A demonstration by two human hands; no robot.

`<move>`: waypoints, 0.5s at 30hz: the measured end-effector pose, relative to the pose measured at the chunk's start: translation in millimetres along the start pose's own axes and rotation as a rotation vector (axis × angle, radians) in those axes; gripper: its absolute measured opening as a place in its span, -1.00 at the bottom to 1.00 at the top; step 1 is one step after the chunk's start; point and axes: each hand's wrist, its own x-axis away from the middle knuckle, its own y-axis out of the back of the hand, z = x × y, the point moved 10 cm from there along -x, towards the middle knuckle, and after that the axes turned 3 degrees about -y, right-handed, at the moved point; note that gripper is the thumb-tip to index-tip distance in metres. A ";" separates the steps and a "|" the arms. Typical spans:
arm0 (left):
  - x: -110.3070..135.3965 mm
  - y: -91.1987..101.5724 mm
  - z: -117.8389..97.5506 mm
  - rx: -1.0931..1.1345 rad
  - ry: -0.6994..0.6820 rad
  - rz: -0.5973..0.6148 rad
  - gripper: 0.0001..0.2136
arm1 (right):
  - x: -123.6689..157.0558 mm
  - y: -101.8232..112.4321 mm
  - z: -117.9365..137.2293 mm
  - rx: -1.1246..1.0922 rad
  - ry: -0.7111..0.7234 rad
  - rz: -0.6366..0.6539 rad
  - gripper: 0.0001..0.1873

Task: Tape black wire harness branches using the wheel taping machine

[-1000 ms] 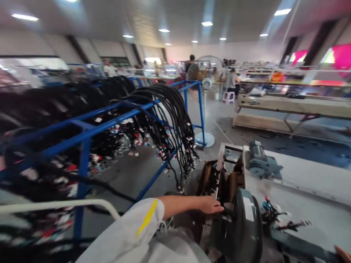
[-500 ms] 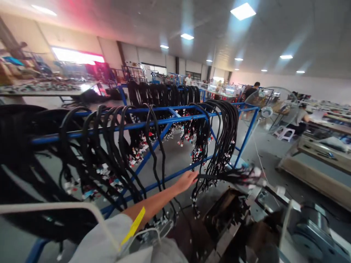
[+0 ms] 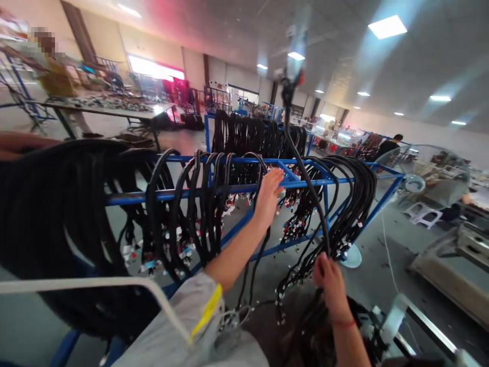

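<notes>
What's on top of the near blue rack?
Black cables drape over the blue rack. The thick bunch at the picture's left covers the stretch beneath it; the left hand covers another.

At one o'clock the connectors [image 3: 289, 84] topping my wire harness [image 3: 306, 173] are too blurred to tell apart; my right hand [image 3: 330, 278] hides its gripped stretch. My left hand [image 3: 268, 196] covers part of the blue rack [image 3: 292, 184], contact unclear. Nearest nine, black harnesses [image 3: 34, 214] leave the frame; towards five, my right forearm [image 3: 349, 336] is cut off.
</notes>
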 end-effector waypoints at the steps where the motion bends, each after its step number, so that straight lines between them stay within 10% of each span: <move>1: 10.8 13.5 -8.1 -0.074 -0.036 0.054 -0.74 | -18.2 -3.0 30.8 0.030 0.085 -0.008 -0.45; 4: 48.3 49.2 -17.0 -0.202 -0.079 0.162 -0.78 | -33.2 -42.8 109.3 0.277 0.408 -0.136 -0.47; 9: 74.5 66.6 -40.7 -0.337 -0.209 0.359 -0.77 | 12.8 -199.9 142.8 0.496 0.909 0.324 -0.53; 11: 77.4 72.2 -59.7 -0.428 -0.312 0.405 -0.74 | -15.1 -183.9 149.2 0.583 0.938 0.219 -0.59; 15: 86.3 105.6 -101.6 -0.602 -0.564 0.348 -0.82 | -129.6 -12.6 166.7 0.577 0.592 -0.608 -0.46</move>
